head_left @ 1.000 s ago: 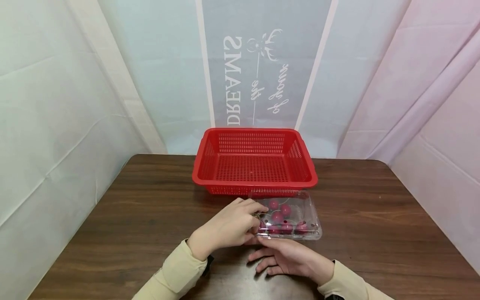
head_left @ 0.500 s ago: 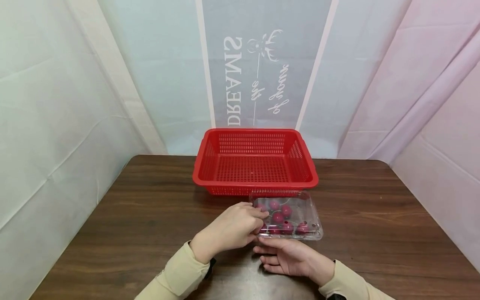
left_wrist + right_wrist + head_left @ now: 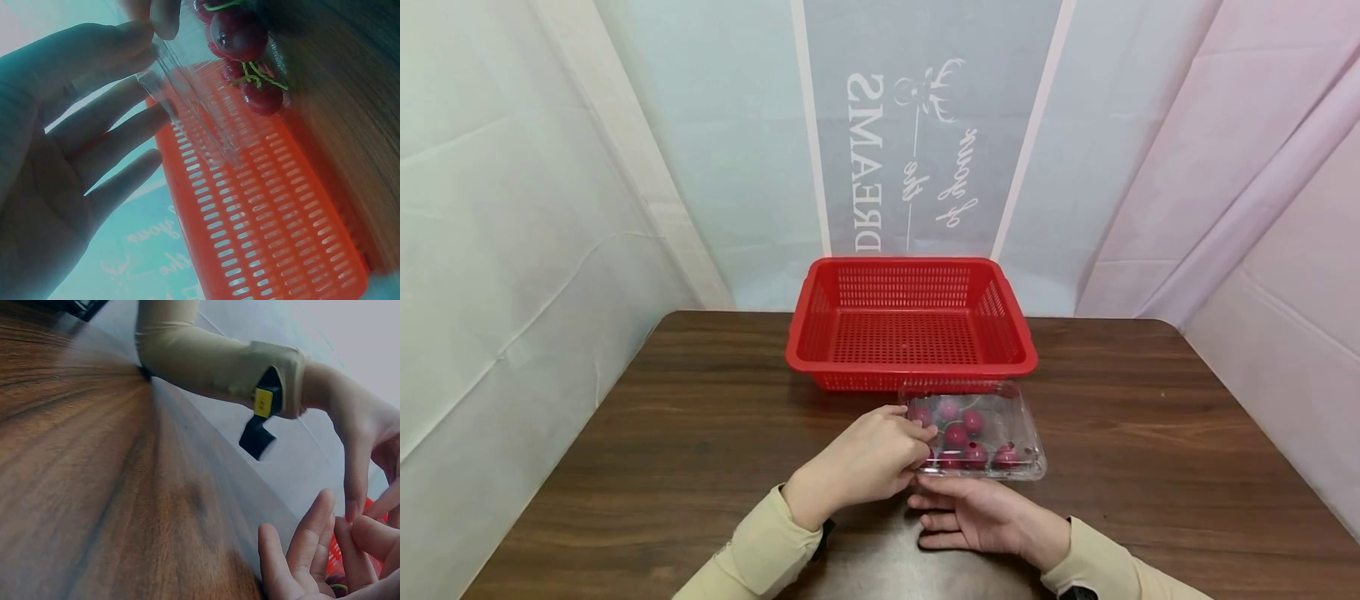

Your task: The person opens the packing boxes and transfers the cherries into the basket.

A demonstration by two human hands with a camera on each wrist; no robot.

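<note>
A clear plastic clamshell box (image 3: pixel 1009 417) lies on the table, its lid down over several dark red cherries (image 3: pixel 973 422) with green stems. My left hand (image 3: pixel 868 462) bends over the box's front left corner, thumb and finger pinching the plastic edge. From the front, my right hand (image 3: pixel 988 515) pinches that same edge near the corner between thumb and index finger, its other fingers spread loosely below. The left wrist view shows the clear plastic edge (image 3: pixel 194 103) by the left fingertips, with cherries (image 3: pixel 240 36) beyond. In the right wrist view both hands' fingertips meet; the exact contact is partly hidden.
Right behind the box stands a red perforated basket (image 3: pixel 910 367), with nothing in it. Both rest on a dark wood-grain table (image 3: pixel 1150 467). Pale curtains (image 3: pixel 917 167) hang around the back and sides, close to the table edges.
The left hand has shifted slightly right and down onto the box's corner, its fingers lower. The right hand's lower fingers have moved a little. The box has hardly moved.
</note>
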